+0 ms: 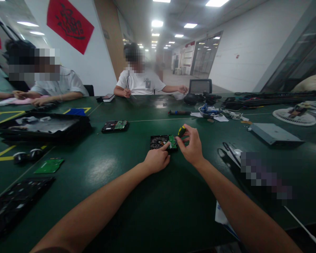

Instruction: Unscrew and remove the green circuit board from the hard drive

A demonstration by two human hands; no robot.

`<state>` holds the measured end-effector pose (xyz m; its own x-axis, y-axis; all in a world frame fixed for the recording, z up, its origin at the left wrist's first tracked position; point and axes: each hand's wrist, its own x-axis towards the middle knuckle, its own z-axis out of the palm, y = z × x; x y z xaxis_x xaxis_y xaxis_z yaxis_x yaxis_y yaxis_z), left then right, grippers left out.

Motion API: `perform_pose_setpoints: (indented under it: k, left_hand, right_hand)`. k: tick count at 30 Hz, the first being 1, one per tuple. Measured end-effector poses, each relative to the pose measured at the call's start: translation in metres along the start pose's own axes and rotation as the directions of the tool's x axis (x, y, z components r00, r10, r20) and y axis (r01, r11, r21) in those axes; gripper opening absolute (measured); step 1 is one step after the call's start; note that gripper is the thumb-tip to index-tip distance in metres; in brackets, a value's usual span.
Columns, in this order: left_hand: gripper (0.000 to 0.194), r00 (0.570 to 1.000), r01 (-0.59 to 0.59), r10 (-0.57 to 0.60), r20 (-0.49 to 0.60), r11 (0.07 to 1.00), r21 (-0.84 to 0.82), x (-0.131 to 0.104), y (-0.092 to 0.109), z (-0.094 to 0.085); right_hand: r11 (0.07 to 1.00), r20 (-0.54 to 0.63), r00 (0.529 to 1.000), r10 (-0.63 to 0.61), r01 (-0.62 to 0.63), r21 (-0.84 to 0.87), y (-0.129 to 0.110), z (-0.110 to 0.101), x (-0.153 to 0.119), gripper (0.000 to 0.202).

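A hard drive (159, 142) lies on the green table with its underside up, a green circuit board (172, 141) at its right end. My left hand (158, 160) is at its near edge, the index finger stretched onto the board and the other fingers curled, holding the drive against the table. In my right hand (192, 146) is a screwdriver with a yellow and black handle (182, 131), gripped between thumb and fingers over the drive's right end. The screwdriver's tip is too small to make out.
A second hard drive (115, 126) lies further back left. At left are a black tray (42, 123), a loose green circuit board (49, 165) and a black frame (18, 202). On the right sits a grey metal box (276, 134). Across the table, a person (140, 82) is seated.
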<state>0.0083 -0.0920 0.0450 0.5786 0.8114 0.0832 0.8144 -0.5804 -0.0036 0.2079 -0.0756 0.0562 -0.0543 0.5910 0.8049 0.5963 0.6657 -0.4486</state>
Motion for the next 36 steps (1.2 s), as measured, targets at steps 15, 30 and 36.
perform_pose_setpoints:
  k: [15,30,36]
  left_hand:
    - [0.041,1.0,0.006,-0.006,0.004,1.0,-0.005,0.0004,0.0003,0.0005]
    - [0.043,1.0,-0.004,0.004,0.004,1.0,0.009,0.0001,-0.0007,0.0007]
    - [0.043,1.0,-0.015,0.015,-0.002,1.0,0.003,0.0004,-0.0012,0.0018]
  right_hand:
    - [1.0,0.0,1.0,-0.019,0.019,-0.003,-0.0004,-0.0007,0.0009,0.062]
    - [1.0,-0.018,1.0,-0.015,0.014,-0.028,0.0013,-0.0012,0.0003,0.059]
    - [1.0,-0.021,1.0,-0.018,0.018,-0.011,0.002,0.0001,-0.0004,0.061]
